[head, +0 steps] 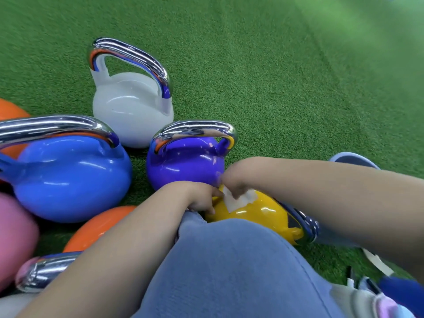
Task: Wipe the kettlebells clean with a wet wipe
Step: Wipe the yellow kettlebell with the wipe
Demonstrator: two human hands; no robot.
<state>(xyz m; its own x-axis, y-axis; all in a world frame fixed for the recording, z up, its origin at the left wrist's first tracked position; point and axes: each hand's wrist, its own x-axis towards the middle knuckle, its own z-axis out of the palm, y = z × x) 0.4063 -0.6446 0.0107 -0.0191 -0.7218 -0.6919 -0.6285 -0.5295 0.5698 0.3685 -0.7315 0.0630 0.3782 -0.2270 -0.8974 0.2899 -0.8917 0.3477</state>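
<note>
Two hands are meeting on a yellow kettlebell (257,214) lying tipped on green turf (275,76). Right hand (234,180) is pinching a white wet wipe (238,199) against it; left hand (202,198) is resting fingers curled on its side. Purple kettlebell (185,164), blue kettlebell (68,177) and white kettlebell (130,109) are standing just beyond.

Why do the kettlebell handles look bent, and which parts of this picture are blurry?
Head view: the wide-angle lens bows the chrome handle of the blue kettlebell; the pink kettlebell at the left edge and the far green turf are smeared; ceiling lights glare on the yellow kettlebell.
</note>
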